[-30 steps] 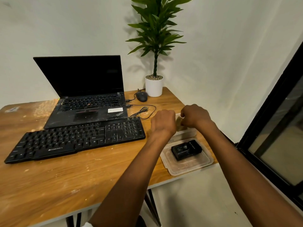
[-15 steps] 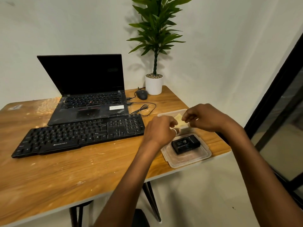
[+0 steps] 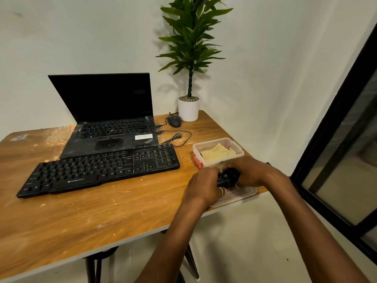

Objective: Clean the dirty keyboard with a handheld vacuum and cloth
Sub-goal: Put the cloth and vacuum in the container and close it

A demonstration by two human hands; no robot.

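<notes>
Nearest to the camera, two bare forearms reach forward to the near right corner of the counter (image 3: 102, 217). The left hand (image 3: 204, 185) and the right hand (image 3: 252, 173) meet there, and both have their fingers curled around a small black handheld vacuum (image 3: 227, 177), the left hand on its left side and the right hand on its right side. A ring (image 3: 221, 190) shows on one finger of the left hand. Under the hands lies a clear plastic lid (image 3: 242, 196), close to the counter edge. I cannot tell whether the handheld vacuum rests on this lid or is lifted a little above it.

From the hands, at 12 o'clock and just beside them, a clear plastic box (image 3: 237, 149) with a red clasp stands open. A yellow cloth (image 3: 218, 153) lies crumpled inside it.

At 9 to 10 o'clock from the hands, well apart, lies the black keyboard (image 3: 98, 170), flat on the counter, its long side running slightly diagonal. Pale specks and dusty marks show on the wood around it.

At 10 to 11 o'clock, directly behind the keyboard and touching its far edge, an open laptop (image 3: 110, 119) stands with a dark screen. A thin looped cable (image 3: 179, 137) runs out of its right side.

Farther, at about 11 o'clock, a dark mouse (image 3: 174, 121) sits just beside a white plant pot (image 3: 188, 109) with a tall green plant, near the wall.

At 3 o'clock, beyond the counter, there is a black window frame (image 3: 336, 160).
</notes>
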